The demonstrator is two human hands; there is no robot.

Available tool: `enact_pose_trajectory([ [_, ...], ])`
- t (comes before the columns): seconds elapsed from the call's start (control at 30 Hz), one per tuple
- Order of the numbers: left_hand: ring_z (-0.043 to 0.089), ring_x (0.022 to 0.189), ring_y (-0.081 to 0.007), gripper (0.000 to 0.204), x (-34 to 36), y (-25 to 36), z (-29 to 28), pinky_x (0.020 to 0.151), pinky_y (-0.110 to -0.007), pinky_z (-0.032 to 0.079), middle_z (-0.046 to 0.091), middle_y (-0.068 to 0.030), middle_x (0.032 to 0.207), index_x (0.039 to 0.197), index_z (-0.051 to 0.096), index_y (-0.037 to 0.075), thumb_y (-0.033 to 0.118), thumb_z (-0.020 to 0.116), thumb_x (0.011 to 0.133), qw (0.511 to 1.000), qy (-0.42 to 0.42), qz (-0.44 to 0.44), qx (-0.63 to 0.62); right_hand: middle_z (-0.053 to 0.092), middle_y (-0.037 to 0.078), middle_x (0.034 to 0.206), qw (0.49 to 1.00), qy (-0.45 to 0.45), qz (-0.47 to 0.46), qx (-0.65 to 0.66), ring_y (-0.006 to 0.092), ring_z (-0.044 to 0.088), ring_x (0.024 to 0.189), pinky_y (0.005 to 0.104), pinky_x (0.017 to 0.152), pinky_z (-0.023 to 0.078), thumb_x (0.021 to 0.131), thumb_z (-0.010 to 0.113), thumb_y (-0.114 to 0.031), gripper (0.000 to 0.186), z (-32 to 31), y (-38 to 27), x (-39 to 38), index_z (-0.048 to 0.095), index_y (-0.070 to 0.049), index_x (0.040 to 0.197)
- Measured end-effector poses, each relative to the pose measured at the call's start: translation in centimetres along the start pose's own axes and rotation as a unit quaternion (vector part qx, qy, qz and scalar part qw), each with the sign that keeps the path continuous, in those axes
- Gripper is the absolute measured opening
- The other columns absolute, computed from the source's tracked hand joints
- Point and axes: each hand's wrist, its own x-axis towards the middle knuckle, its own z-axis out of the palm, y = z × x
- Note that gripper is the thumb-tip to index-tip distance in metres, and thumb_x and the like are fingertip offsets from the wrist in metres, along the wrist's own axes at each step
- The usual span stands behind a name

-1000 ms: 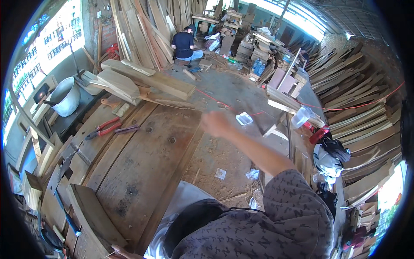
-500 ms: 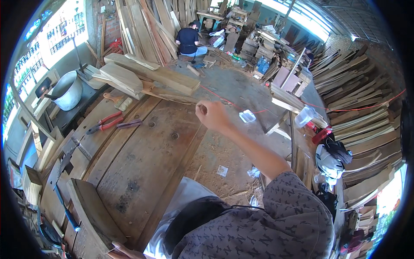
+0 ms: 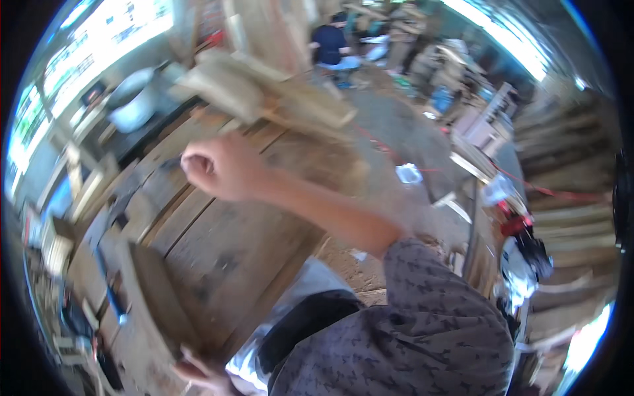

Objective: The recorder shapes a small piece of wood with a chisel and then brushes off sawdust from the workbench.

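My right hand (image 3: 228,165) is over the far left part of the wooden workbench (image 3: 231,241), fingers curled into a ring; whatever may be inside is hidden. The pliers and the purple-brown piece beside them are covered by that hand or lost in blur. At the near edge, my left hand (image 3: 201,373) is closed around the near end of a curved wooden piece (image 3: 155,290), which lies lengthwise on the bench. Left of it is a blue-handled tool (image 3: 109,287).
Planks (image 3: 284,92) are stacked at the bench's far end. A metal pot (image 3: 135,105) stands at the far left. A person (image 3: 333,46) sits low at the back. Rows of timber (image 3: 561,191) lie along the right, and a plastic container (image 3: 409,173) is on the floor.
My right hand has swept left from the bench's far right edge to above where the pliers lay. My left hand stays at the curved wooden piece. The whole view has shifted and blurred.
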Motion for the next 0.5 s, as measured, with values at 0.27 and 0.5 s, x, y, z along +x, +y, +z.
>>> enact_pose_trajectory([
  [0.27,0.064,0.097,-0.0277,0.040,2.5,3.1,1.1,0.085,-0.038,0.052,0.063,-0.0184,0.111,0.123,0.056,-0.006,0.008,0.072,0.089,0.999,-0.032,0.005,0.021,0.073,0.011,0.083,0.996,-0.028,-0.039,-0.082,0.0197,0.070,0.078,0.0338,0.073,0.053,0.092,0.067,-0.013,0.011,5.0,7.4,5.9,0.073,-0.004,0.095],
  [0.5,0.068,0.094,-0.0371,0.041,3.2,4.1,1.3,0.087,-0.043,0.052,0.067,-0.0221,0.101,0.112,0.063,-0.008,0.017,0.077,0.084,0.998,-0.003,0.028,0.054,0.069,0.017,0.100,0.937,-0.116,0.015,-0.330,0.0371,0.064,0.097,0.0454,0.089,0.051,0.085,0.075,-0.022,0.026,7.5,11.0,2.9,0.067,-0.006,0.104],
])
